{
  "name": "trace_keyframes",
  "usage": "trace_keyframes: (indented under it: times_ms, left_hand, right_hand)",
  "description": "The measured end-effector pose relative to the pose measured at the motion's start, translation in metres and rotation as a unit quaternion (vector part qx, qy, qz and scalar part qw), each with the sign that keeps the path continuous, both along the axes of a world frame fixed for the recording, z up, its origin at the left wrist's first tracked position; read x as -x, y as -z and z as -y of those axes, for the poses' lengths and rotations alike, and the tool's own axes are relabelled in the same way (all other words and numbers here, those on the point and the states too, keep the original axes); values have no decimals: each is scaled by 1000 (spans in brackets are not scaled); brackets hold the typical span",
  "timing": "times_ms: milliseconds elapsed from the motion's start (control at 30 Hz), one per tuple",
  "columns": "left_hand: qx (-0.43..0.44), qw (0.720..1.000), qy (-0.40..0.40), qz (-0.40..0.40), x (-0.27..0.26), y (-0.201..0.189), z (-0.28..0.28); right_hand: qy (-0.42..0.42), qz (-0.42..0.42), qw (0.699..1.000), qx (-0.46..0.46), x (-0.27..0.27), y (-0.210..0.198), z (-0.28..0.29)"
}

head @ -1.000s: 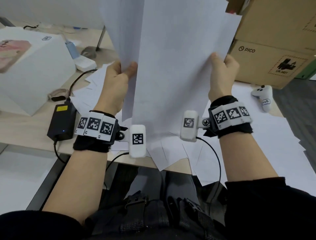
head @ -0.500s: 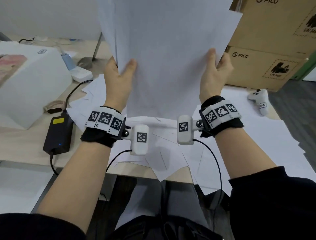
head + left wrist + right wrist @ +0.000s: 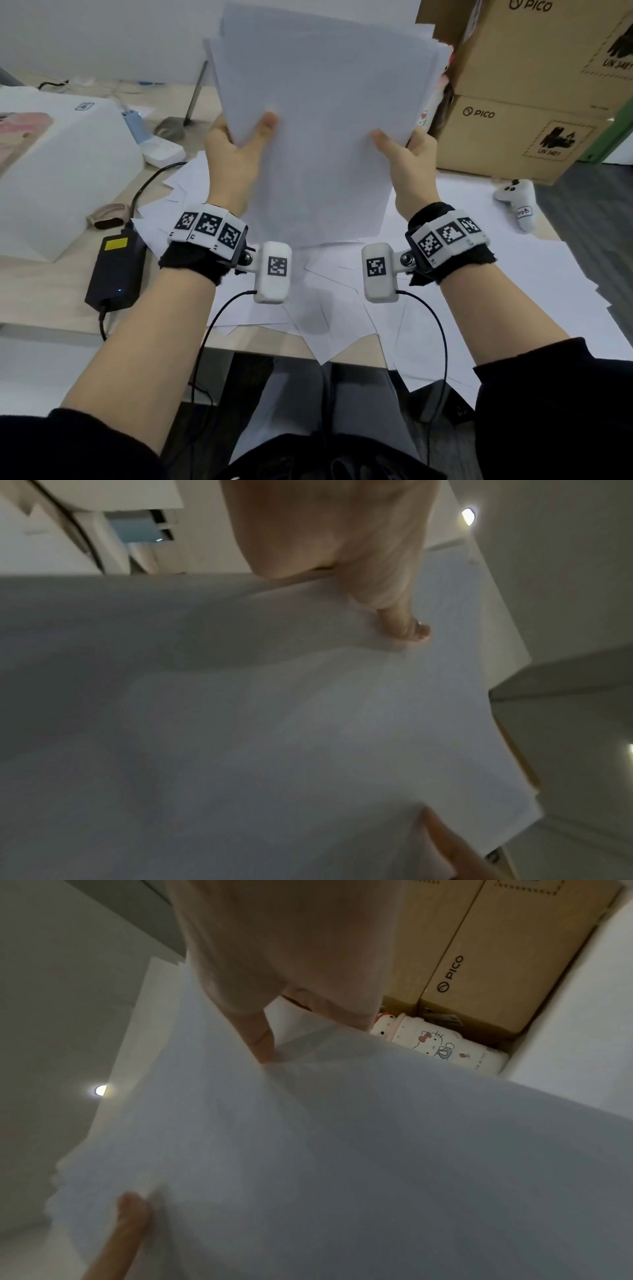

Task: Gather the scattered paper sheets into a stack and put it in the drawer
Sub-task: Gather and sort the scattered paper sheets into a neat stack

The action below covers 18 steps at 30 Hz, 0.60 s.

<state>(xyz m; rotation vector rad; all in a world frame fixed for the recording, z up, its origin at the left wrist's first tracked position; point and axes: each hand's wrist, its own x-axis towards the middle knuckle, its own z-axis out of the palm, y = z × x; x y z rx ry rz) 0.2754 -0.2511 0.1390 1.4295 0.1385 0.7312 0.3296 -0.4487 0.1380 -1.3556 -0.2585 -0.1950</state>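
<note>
On the far left a white box [image 3: 51, 164] sits on the desk [image 3: 41, 294], a black adapter [image 3: 116, 270] beside it. The left hand [image 3: 233, 161] pinches the stack [image 3: 318, 137] at its left edge, thumb across the front sheet, fingers hidden behind. The stack stands upright above the desk, white and blank, its top edges ragged and uneven. The right hand [image 3: 407, 164] grips the right edge the same way, thumb in front. Both forearms angle upward, wrists level. Loose sheets [image 3: 325, 308] lie underneath. Cardboard boxes [image 3: 520, 133] and a controller [image 3: 517, 202] stand right.
</note>
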Motion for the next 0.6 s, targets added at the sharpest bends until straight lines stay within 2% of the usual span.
trace_keyframes:
  times_ms: [100,167,267,433,600]
  left_hand:
    - [28,999,-23,12,2,1,-1]
    - [17,999,-38,0,4,7,1]
    - [-9,1000,-27,-3,6,12,7]
    - [19,998,-47,27,5,6,2]
    - [43,998,-34,29,4,14,1]
  right_hand:
    - [-45,-29,999,8,4,6,3]
    - [-72,-61,995,30,7,12,3]
    - [-65,-64,995,45,10,15,0]
    - [-55,-53,997,2,9,15,4]
    - [-89,-77,992,46,15,22,0]
